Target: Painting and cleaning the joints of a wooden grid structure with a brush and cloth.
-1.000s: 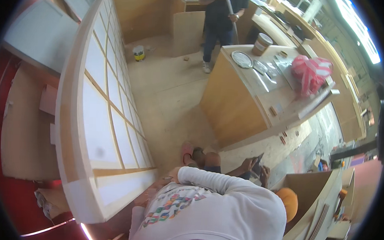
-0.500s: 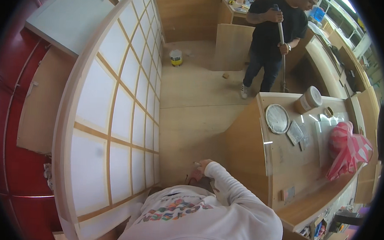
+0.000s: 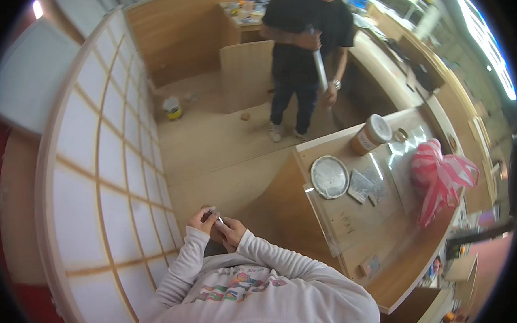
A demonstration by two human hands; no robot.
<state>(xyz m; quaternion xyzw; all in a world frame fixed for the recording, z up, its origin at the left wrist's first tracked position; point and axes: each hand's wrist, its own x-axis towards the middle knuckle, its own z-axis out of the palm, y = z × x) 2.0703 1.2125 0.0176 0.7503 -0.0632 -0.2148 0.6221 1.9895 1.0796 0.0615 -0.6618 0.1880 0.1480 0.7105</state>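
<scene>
two hands (image 3: pixel 216 224) between lattice panel (image 3: pixel 105 172), counter edge (image 3: pixel 304 181)

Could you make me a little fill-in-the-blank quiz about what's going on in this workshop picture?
1. The left hand and right hand meet around a small ____ object.
2. The gridded panel stands on the person's ____ side.
3. The round metal plate lies on the wooden ____.
4. The tied bag on the counter is pink and ____.

Missing words: white; left; counter; white
</scene>
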